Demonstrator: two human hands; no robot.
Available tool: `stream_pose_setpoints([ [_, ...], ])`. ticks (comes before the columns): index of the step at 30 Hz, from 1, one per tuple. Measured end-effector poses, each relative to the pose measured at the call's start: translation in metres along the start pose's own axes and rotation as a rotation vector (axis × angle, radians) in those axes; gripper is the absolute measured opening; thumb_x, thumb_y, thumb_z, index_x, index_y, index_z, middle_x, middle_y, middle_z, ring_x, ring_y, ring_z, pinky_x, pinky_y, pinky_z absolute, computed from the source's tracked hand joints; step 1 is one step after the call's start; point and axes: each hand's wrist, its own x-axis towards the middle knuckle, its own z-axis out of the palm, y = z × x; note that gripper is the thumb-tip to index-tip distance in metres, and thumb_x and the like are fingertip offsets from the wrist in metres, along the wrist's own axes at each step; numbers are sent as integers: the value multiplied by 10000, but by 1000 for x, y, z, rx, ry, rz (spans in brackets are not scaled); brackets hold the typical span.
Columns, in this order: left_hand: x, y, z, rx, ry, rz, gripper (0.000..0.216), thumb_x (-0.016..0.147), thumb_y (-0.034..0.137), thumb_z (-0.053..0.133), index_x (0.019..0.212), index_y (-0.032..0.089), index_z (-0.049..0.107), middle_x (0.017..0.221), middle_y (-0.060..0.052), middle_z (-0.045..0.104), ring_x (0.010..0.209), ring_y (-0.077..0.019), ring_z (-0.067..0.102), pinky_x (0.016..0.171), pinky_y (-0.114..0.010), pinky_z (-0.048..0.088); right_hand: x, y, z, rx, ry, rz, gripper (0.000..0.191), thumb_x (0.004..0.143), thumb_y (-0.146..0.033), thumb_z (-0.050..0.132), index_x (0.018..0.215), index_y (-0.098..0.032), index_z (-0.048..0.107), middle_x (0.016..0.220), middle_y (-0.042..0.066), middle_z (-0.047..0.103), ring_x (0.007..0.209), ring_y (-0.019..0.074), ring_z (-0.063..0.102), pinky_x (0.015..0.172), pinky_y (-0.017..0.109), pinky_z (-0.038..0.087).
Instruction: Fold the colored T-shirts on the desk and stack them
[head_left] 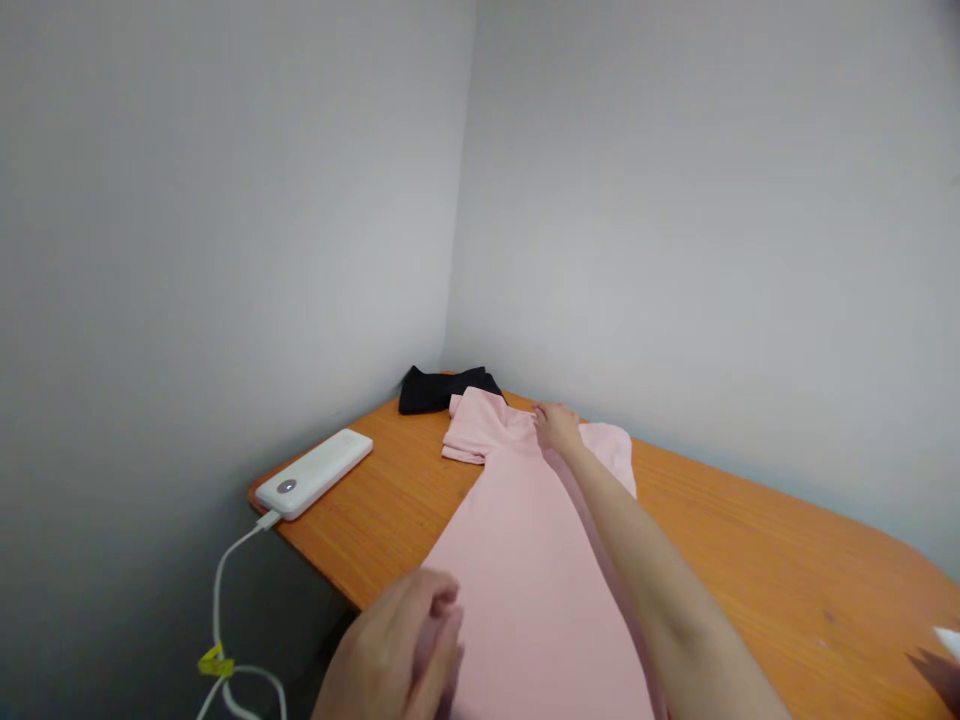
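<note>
A pink short-sleeved garment (529,570) lies lengthwise on the wooden table, its sleeves at the far end and its lower part reaching toward me past the bottom of the view. Far out at the neckline, my right hand (557,428) has bent fingers closed on the pink cloth; the fingertips are partly hidden. That forearm crosses above the garment's right side. Close to me, my left hand (394,645) hovers by the garment's left edge. Its fingers are loosely curled, with a gap between thumb and forefinger and nothing visible in it.
A folded black cloth (442,390) lies in the far corner, close behind the left sleeve. On the table's left edge rests a white power bank (319,473), its white cable (219,590) hanging down with a yellow tag (216,662). Grey walls (675,220) bound the table.
</note>
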Motion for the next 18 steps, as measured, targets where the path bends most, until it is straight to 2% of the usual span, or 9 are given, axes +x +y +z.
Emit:
stream_pose_setpoints([
  [1, 27, 3, 3, 22, -9, -42, 218, 972, 356, 435, 1003, 249, 623, 899, -29, 705, 796, -162, 674, 734, -231, 536, 6, -4, 3, 3, 7, -14, 438, 1011, -262, 255, 1315, -238, 570, 1295, 113, 600, 1188, 255, 506, 927, 373, 368],
  [3, 81, -5, 12, 113, -5, -116, 262, 994, 292, 372, 1064, 216, 613, 1015, -59, 696, 920, -178, 664, 807, -266, 518, 13, -11, 9, 1, 21, -46, 411, 991, -222, 310, 1302, -232, 579, 1263, 119, 619, 1171, 259, 509, 919, 378, 351],
  [6, 151, -43, 30, 365, -154, -133, 276, 951, 147, 395, 1116, 168, 616, 1115, -106, 668, 1032, -210, 631, 879, -304, 480, 18, -17, 15, -22, 34, -101, 356, 954, -166, 377, 1186, -181, 646, 1173, 154, 647, 1131, 270, 511, 911, 394, 324],
  [8, 180, -68, 43, 463, -255, -125, 302, 883, 68, 448, 1096, 166, 640, 1089, -117, 667, 1030, -229, 628, 871, -315, 471, 19, -18, 16, -43, 43, -136, 309, 940, -160, 409, 1077, -151, 685, 1121, 174, 652, 1119, 283, 497, 912, 407, 307],
  [11, 198, -88, 58, 493, -317, -99, 282, 827, 41, 492, 1003, 169, 672, 1022, -118, 664, 991, -241, 631, 839, -318, 473, 20, -18, 11, -63, 78, -169, 284, 948, -195, 423, 1002, -147, 698, 1111, 181, 634, 1135, 297, 459, 931, 425, 281],
  [15, 194, -85, 61, 518, -318, -100, 239, 865, 107, 463, 981, 151, 668, 1064, -149, 644, 1042, -264, 612, 891, -355, 458, 19, -16, -2, -62, 152, -110, 342, 958, -150, 341, 1086, -151, 658, 1173, 187, 582, 1160, 299, 425, 946, 434, 269],
  [18, 192, -82, 56, 516, -323, -144, 224, 893, 255, 496, 974, 153, 677, 1082, -166, 656, 1067, -295, 613, 899, -375, 462, 11, -19, -13, -47, 181, -33, 366, 951, -144, 323, 1176, -136, 612, 1232, 208, 538, 1180, 320, 412, 949, 445, 281],
])
